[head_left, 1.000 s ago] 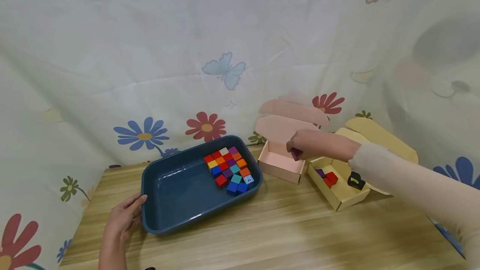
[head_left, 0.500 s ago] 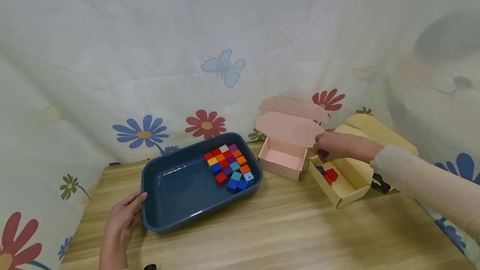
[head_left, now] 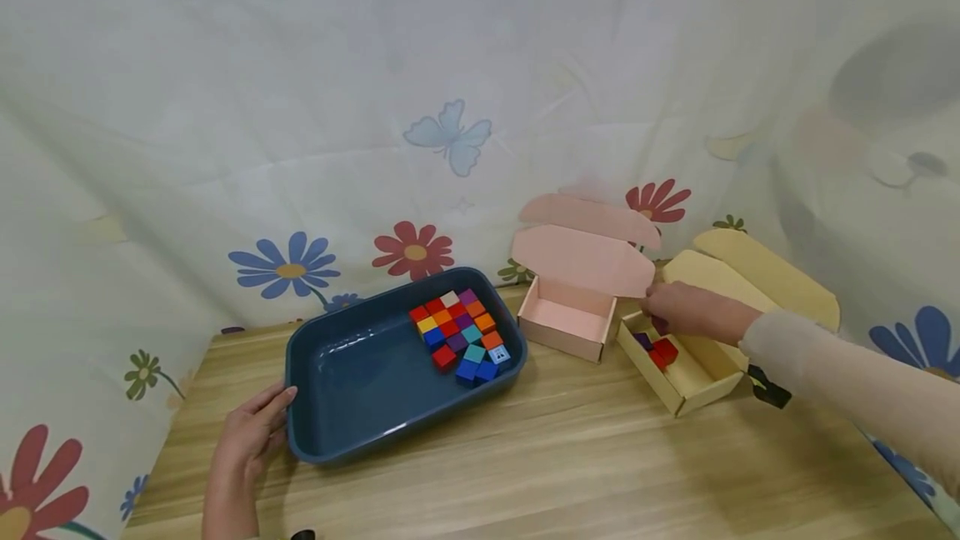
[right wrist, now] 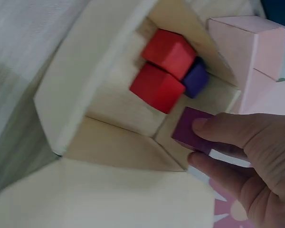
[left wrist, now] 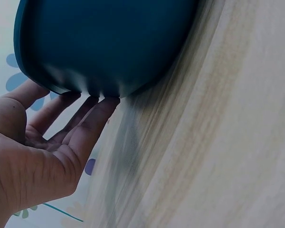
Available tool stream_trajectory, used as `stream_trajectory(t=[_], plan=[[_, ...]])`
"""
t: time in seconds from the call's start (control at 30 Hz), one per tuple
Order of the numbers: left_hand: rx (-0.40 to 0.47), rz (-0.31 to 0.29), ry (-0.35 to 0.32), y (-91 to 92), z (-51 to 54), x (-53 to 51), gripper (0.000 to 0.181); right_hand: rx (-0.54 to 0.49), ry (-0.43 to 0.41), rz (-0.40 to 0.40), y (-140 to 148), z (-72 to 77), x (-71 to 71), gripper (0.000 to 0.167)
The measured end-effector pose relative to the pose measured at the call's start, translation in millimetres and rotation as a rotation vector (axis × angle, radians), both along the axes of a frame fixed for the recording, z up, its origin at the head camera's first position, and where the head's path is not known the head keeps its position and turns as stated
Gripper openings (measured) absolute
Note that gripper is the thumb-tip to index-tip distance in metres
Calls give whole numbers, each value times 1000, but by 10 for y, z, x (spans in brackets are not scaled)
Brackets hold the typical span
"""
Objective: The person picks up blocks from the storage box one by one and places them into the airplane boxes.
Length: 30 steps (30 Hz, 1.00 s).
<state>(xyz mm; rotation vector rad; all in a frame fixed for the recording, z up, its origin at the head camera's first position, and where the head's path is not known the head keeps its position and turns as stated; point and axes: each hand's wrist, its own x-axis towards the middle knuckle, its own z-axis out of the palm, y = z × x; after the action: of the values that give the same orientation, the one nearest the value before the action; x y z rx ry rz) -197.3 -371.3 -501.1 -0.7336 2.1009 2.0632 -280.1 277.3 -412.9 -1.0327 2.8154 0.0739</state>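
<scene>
While the left hand, fingers straight and apart, touches the blue tray, the right hand pinches an equal-sided purple cube over the yellow box; tilted, its free end points inward; a second ago it hung over the pink box.

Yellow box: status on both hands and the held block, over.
Right hand pinching purple block at yellow box opening. Left hand touching blue tray's end. Two red blocks and a violet block inside; no obstruction seen.
</scene>
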Motion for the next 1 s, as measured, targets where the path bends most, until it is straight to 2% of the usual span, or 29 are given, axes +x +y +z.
stream_trajectory(t=[0.1,0.27,0.5,0.67,0.73,0.97,1.0], plan=[[8,-7,3,10,3,16,77,-37,38,-2,11,-69,26,20],[-9,9,7,19,14,22,75,-109,32,-33,4,-154,50,26],[-12,8,5,16,4,19,75,-120,-62,-93,-5,-199,70,26],[-4,6,7,17,2,21,75,-112,-105,-92,6,-239,57,25],[0,3,9,18,4,27,76,-120,-130,-88,23,-263,47,32],[21,4,15,15,4,32,78,-106,-333,-118,77,-296,20,55],[23,4,17,12,3,31,78,-97,-342,-112,77,-298,18,61]])
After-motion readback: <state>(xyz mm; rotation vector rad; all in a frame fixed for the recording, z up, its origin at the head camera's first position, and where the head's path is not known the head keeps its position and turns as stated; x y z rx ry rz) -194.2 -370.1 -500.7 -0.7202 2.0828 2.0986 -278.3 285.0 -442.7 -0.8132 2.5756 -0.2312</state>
